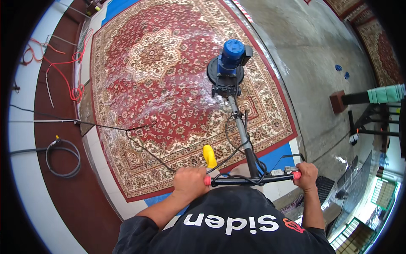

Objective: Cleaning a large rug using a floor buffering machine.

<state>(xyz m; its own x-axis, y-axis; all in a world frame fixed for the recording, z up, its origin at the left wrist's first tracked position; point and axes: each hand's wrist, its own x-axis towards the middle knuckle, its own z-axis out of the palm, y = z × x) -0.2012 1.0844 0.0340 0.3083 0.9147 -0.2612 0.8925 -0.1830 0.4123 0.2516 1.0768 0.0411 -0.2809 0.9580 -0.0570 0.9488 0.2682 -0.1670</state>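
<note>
A rotary floor scrubbing machine (233, 54) with a blue motor stands on a red patterned carpet (177, 104). Its pole (241, 127) runs back to a black crossbar handle (236, 181). My left hand (191, 181) grips the handle's left red end, and my right hand (307, 175) is wrapped around the right one. A black power cord (229, 162) coils around the pole and the bar, then trails left across the carpet. White foam (203, 95) lies in streaks around the round scrubbing head (210, 71). One yellow boot (209, 156) shows below the handle, on the carpet's near border.
Orange hose (58, 68) and a coiled grey hose (63, 158) hang along the maroon and white wall at left. Wet concrete floor (285, 41) runs along the right, with blue slippers (342, 71) on it. A black metal frame (364, 122) stands farther right, near a brown block (338, 102).
</note>
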